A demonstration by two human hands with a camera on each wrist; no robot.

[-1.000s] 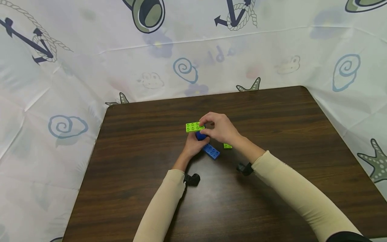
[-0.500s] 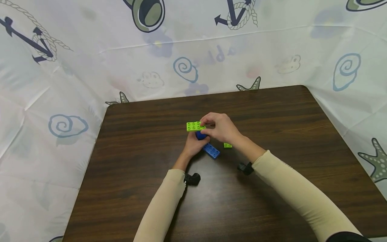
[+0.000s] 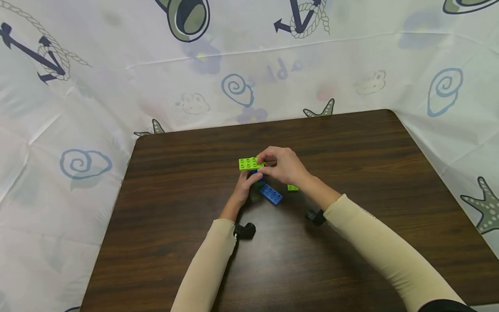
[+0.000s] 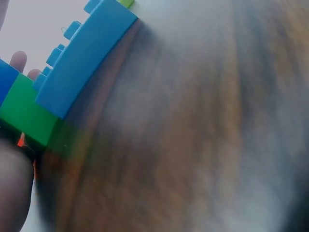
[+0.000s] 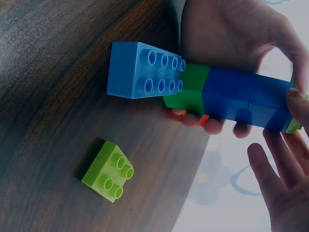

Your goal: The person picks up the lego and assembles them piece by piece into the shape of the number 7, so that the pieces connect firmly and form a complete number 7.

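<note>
A lime-green toy building brick (image 3: 247, 164) with two rows of studs lies across the top of a brick tower. Below it the tower has dark blue bricks (image 5: 244, 99) over a green brick (image 5: 189, 87), with a bit of red showing behind. My left hand (image 3: 240, 190) holds the tower, fingers behind it and thumb raised along its near side. The thumb and fingers of my right hand (image 3: 285, 167) pinch the right end of the lime-green brick. A lighter blue brick (image 3: 271, 195) stands on the table right beside the tower's green base.
A small lime-green brick (image 5: 110, 173) with two rows of studs sits on the dark wood table (image 3: 351, 173), right of the blue brick. Behind the table hangs a white printed cloth (image 3: 175, 78). A black wrist camera (image 3: 245, 231) juts from the left wrist.
My left thumb has shifted up and left, uncovering more of the dark blue bricks and the green base. My right hand has barely moved and keeps its pinch on the lime-green brick.
</note>
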